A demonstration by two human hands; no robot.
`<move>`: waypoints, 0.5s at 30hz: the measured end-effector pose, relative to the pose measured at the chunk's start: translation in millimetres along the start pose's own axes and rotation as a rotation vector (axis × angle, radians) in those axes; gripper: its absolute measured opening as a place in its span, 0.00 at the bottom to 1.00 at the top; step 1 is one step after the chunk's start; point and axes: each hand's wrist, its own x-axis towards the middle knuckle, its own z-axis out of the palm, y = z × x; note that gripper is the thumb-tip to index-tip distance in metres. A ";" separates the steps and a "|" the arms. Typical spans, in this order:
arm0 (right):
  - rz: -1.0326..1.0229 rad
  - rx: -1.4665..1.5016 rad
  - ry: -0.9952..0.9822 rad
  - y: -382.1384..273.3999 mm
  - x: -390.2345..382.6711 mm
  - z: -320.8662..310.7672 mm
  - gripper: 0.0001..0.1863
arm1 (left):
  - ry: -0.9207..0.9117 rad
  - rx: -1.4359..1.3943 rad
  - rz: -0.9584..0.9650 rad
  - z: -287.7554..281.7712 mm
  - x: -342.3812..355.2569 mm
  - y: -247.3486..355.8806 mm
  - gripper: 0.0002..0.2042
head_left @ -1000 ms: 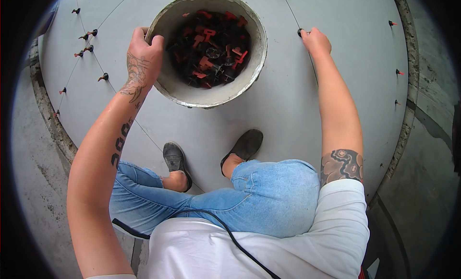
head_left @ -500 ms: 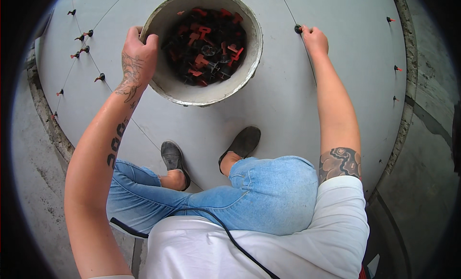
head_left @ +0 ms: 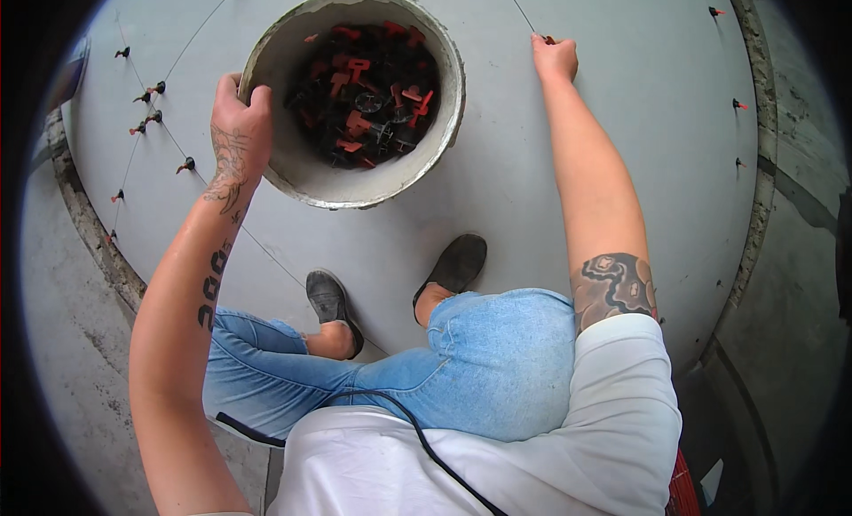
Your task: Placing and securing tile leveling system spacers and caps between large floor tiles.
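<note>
My left hand (head_left: 240, 126) grips the left rim of a large pale grey bucket (head_left: 293, 183) crusted along its edge, with a jumbled heap of red and black T-handled plastic clips (head_left: 359, 108) inside. Out ahead on the right, my right hand (head_left: 554, 56) has its fingers pinched on a small dark clip (head_left: 548, 40) at a thin joint line in the grey tiled floor (head_left: 497, 196); my fingers mostly cover it. More such clips stand along joints to the left (head_left: 157, 87) and near the right edge (head_left: 737, 103).
A rough concrete border (head_left: 761, 223) runs beside the tiles on both sides, with bare concrete beyond. My shoes (head_left: 451, 266) rest on the tiles below the bucket, under my jeans-clad legs. At lower right a red object (head_left: 679, 480) is partly visible.
The view has turned slightly, shifting the bucket and floor in the picture. My right fingers now cover more of the clip at the joint. My left hand keeps its grip on the bucket.
</note>
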 end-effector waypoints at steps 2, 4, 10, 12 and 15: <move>0.120 -0.072 0.057 0.7 6.0 -2.3 0.26 | 0.003 -0.009 -0.009 2.9 -0.3 2.3 0.15; 0.188 -0.177 -0.029 -7.0 8.9 -4.6 0.26 | 0.009 0.013 0.000 2.2 0.1 -0.4 0.15; 0.251 -0.149 -0.065 -13.0 2.7 -9.4 0.25 | 0.018 0.029 0.020 2.6 -0.6 -1.7 0.15; 0.262 -0.124 -0.094 -17.6 1.6 -13.9 0.24 | 0.009 0.028 0.009 3.0 0.4 -2.2 0.14; 0.251 -0.117 -0.130 -19.5 9.0 -9.9 0.22 | 0.003 0.028 0.012 2.4 1.8 -3.3 0.15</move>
